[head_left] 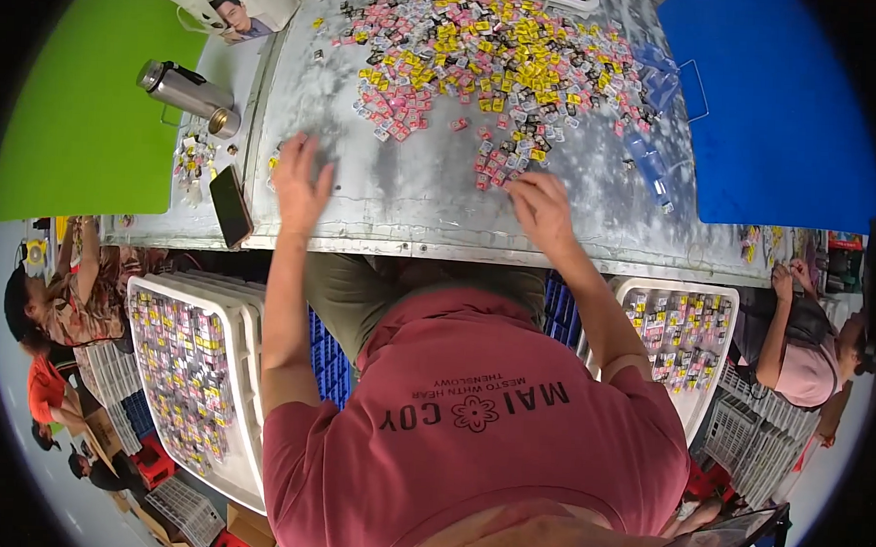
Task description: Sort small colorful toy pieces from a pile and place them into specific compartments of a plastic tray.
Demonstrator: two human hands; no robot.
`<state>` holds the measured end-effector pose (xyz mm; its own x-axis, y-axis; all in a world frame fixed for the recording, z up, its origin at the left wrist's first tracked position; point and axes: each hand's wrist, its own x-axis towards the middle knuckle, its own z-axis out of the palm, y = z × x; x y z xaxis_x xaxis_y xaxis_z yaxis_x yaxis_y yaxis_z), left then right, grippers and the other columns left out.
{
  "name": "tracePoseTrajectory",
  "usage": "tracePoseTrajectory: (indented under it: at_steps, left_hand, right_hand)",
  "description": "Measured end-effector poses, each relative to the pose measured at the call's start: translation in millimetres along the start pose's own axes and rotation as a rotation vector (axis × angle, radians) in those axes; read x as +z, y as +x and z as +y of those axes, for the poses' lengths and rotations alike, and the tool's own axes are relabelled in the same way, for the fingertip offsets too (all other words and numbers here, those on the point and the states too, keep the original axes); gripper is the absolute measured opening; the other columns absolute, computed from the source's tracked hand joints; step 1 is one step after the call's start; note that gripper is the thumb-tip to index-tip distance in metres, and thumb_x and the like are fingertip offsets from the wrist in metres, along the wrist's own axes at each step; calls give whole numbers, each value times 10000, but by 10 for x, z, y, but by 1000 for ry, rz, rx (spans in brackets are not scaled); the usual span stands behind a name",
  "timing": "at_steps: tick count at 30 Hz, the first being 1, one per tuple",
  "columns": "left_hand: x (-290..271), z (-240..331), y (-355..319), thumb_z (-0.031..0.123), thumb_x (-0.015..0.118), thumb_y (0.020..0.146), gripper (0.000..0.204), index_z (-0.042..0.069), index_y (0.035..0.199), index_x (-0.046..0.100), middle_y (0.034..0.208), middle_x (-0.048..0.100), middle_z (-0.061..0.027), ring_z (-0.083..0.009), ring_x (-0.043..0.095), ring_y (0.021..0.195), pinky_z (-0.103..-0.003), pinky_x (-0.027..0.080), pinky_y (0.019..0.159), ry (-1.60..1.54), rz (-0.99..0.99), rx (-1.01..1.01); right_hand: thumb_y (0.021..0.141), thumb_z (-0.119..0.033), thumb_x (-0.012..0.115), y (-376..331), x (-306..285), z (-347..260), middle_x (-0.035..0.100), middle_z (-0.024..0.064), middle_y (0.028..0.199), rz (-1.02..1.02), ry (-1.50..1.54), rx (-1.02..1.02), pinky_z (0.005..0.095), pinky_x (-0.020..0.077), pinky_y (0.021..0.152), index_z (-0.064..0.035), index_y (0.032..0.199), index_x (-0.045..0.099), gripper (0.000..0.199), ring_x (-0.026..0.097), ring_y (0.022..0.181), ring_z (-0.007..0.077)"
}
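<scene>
A heap of small flat square pieces [503, 59] in pink, yellow, black and white covers the far middle of the metal table. From it a narrow tail of mostly pink pieces [495, 167] runs toward me. My right hand [544, 210] is at the near end of this tail, its fingers bent together against the pieces. Whatever is between those fingertips is too small to make out. My left hand [301, 177] is over the left part of the table, slightly blurred, fingers apart and holding nothing visible. A little yellow piece [274, 162] lies beside it.
Left of my hand lie a phone [231, 206] and a steel flask [186, 89]. Clear plastic bottles [649, 170] lie on the right. White trays of pieces [179, 371] stand either side of my legs. Green [87, 97] and blue [781, 112] panels flank the table; other people work nearby.
</scene>
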<state>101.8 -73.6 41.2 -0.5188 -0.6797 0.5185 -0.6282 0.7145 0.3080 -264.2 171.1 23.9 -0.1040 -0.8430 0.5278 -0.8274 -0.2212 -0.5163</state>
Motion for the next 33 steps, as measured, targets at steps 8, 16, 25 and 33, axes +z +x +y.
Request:
tracePoseTrajectory:
  at_steps: [8,16,25,33]
  left_hand:
    - [894,1331,409,40,710,850,345,81,1193,707,1347,637,-134,-375,589,1229,-453,470,1079,-379,-200,273]
    - [1209,1555,618,102,751,829,359,112,1186,717,1294,656,-58,-340,591,1199,-446,490,1038,-316,-236,393]
    - [1209,1616,673,99,749,831,304,73,1133,716,1088,651,-99,-319,606,1013,-423,514,907,-317,-227,354]
    - [1277,1612,683,77,745,828,283,52,1108,709,1068,652,-119,-337,608,1007,-431,518,896,-347,-250,248]
  right_hand:
    - [858,-71,750,238,46,266,687,93,1191,-8,-91,98,422,509,950,-68,1098,745,240,642,1096,328]
    - [852,-95,750,353,111,304,670,90,1145,-14,-76,149,431,507,941,-61,1065,734,217,638,1069,315]
    - [833,-146,788,524,99,217,627,116,1123,-78,-112,214,426,506,928,-70,1200,715,381,617,1061,330]
    - [821,-99,776,598,166,405,625,90,1066,-113,-98,153,433,504,901,-140,1167,742,350,619,1043,313]
